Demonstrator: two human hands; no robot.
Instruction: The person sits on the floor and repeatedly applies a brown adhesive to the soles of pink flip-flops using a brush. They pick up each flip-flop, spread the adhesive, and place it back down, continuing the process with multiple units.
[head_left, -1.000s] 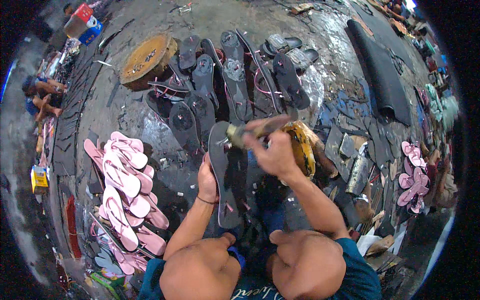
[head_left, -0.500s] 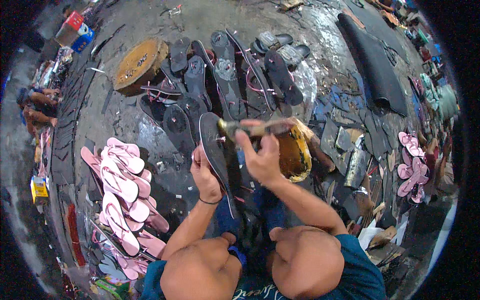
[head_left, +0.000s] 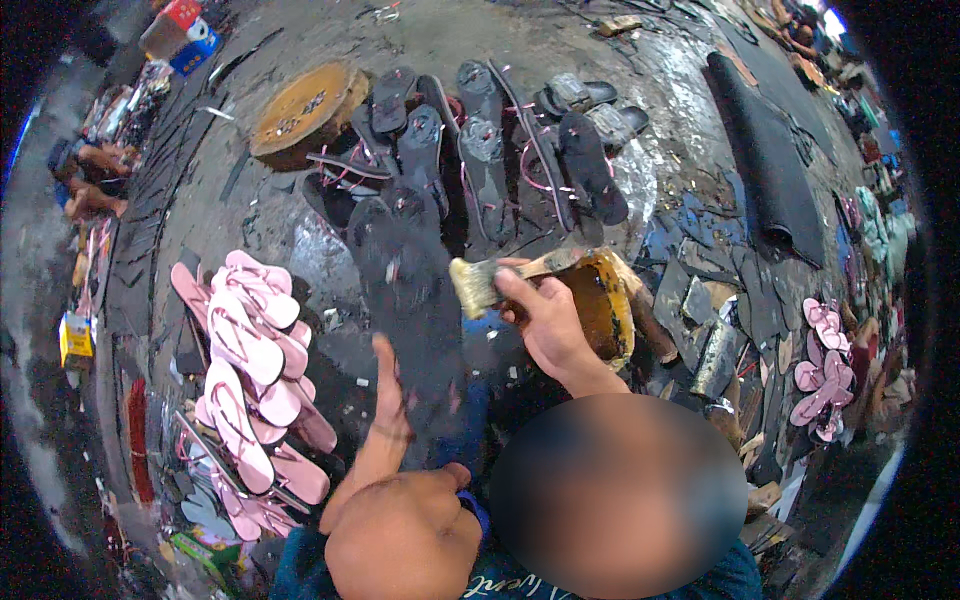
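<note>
A long, flat, dark grey-black sandal sole [head_left: 425, 310] shows as a smear in the middle, just beside the left hand [head_left: 392, 385] and to the left of the brush; blur hides its edges, and I cannot tell whether that hand grips it or is loose from it, though the fingers look fairly straight. The right hand [head_left: 545, 322] is closed around a wide, flat brush with pale yellowish bristles and a wooden handle [head_left: 474, 287], fingers wrapped where the bristle head meets the wood, the bristles pointing left toward the sole; whether they touch it is unclear. That low hold should give good control, and brushing would likely go best with the sole held steady by its sides, the bristles laid flat and the strokes kept long and even out to the border. The yellow-rimmed container with an amber inside [head_left: 628, 320] sits close to the right hand, so reloading should need little reach; wiping the bristles on its rim would probably limit drips. Beyond lies the cluster of black sandal soles with thin pink straps [head_left: 485, 150] on the dark, littered floor [head_left: 270, 225], and at left a heap of pale pink thong sandals [head_left: 240, 350], best kept clear of splashes.
</note>
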